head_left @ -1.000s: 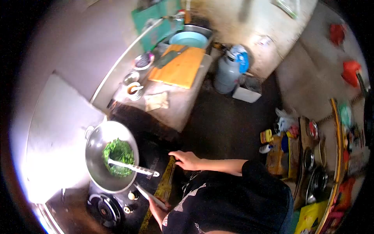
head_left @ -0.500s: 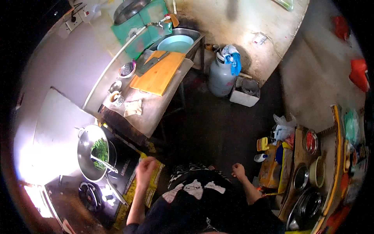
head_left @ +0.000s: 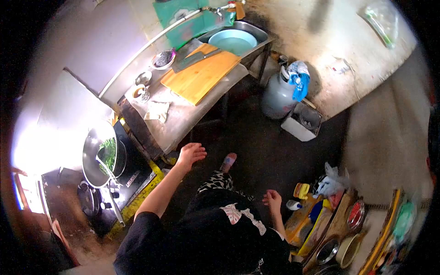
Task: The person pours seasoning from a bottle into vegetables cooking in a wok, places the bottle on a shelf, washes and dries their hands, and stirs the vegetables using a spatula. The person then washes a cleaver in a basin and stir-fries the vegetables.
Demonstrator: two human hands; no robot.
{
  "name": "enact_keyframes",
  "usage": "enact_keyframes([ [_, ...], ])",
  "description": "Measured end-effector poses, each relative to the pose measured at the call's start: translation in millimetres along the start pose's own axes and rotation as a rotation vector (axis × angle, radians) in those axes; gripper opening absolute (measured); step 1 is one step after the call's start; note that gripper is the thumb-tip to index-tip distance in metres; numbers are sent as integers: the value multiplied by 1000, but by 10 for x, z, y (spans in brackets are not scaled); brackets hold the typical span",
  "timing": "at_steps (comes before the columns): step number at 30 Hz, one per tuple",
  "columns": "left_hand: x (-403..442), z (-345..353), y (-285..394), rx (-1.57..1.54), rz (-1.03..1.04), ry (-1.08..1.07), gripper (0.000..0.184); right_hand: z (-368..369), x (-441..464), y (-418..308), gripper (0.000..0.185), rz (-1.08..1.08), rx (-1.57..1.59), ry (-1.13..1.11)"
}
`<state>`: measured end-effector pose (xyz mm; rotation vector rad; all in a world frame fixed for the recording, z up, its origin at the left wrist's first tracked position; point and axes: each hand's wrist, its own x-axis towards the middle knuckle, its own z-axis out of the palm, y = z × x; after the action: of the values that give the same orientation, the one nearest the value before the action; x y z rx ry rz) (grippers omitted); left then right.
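My left hand (head_left: 191, 155) is held out over the dark floor, its fingers stretched and holding nothing. It is nearest to the front corner of the worktable (head_left: 170, 142). Low on my other side, my right hand (head_left: 272, 199) hangs in the air with loosely bent fingers and nothing in it. To the left, a wok (head_left: 90, 160) with chopped greens (head_left: 108, 153) sits on the stove, a ladle (head_left: 104, 166) resting in it. On the worktable lie a wooden cutting board (head_left: 201, 82) with a cleaver (head_left: 195, 59) across it, and a pale cloth (head_left: 157, 111).
A blue basin (head_left: 233, 41) stands in the sink behind the board. The grey gas cylinder (head_left: 277, 98) and a white box (head_left: 300, 128) stand on the floor ahead. At right are a yellow-capped jar (head_left: 301, 190) and a shelf with several bowls (head_left: 349, 251).
My view has turned and shifted toward the worktable. My left hand has moved forward, away from the stove edge, and its fingers have straightened. A foot now shows ahead of me.
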<state>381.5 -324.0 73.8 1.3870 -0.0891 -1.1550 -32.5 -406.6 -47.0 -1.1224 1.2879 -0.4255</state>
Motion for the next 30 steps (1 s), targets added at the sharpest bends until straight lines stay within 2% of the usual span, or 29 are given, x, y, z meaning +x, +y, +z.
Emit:
enact_keyframes([
  [4, 534, 113, 307, -223, 64, 94, 32, 221, 810, -911, 20, -89, -83, -107],
  [6, 823, 122, 404, -249, 84, 133, 32, 428, 1314, -1357, 17, -227, -120, -159],
  [9, 1154, 136, 551, -309, 91, 188, 34, 884, 1816, -2157, 15, -307, -170, -263],
  [11, 1291, 191, 684, -321, 129, 247, 35, 1218, 2199, -2624, 14, -456, -234, -389],
  [13, 1410, 205, 763, -318, 123, 296, 36, 1546, 2610, -3136, 13, -719, -488, -422],
  [15, 1508, 205, 800, -296, 85, 343, 34, 1923, 2958, -3707, 13, -873, -535, -461],
  [17, 1496, 289, 812, -328, 86, 371, 33, 2338, 3316, -4199, 14, -1150, -541, -400],
  [19, 1489, 319, 756, -356, 128, 438, 31, 2696, 3689, -4624, 18, -1286, -681, -404],
  [22, 1498, 460, 787, -344, 128, 584, 27, 3246, 4242, -4989, 37, -1451, -903, -522],
  [23, 1501, 538, 823, -371, 127, 623, 27, 3398, 4371, -5064, 37, -1461, -901, -573],
  [25, 1507, 686, 885, -357, 138, 762, 24, 3681, 4560, -5155, 39, -1468, -1142, -733],
  [26, 1544, 739, 872, -354, 125, 843, 24, 3816, 4725, -5062, 50, -1613, -1206, -743],
  [27, 1545, 817, 922, -376, 146, 871, 24, 3903, 4658, -5186, 50, -1635, -1195, -799],
  [29, 1633, 893, 806, -405, 169, 982, 25, 4024, 4497, -5393, 58, -1527, -1454, -976],
  [30, 1649, 981, 860, -391, 171, 1038, 27, 4095, 4531, -5401, 58, -1542, -1442, -1028],
])
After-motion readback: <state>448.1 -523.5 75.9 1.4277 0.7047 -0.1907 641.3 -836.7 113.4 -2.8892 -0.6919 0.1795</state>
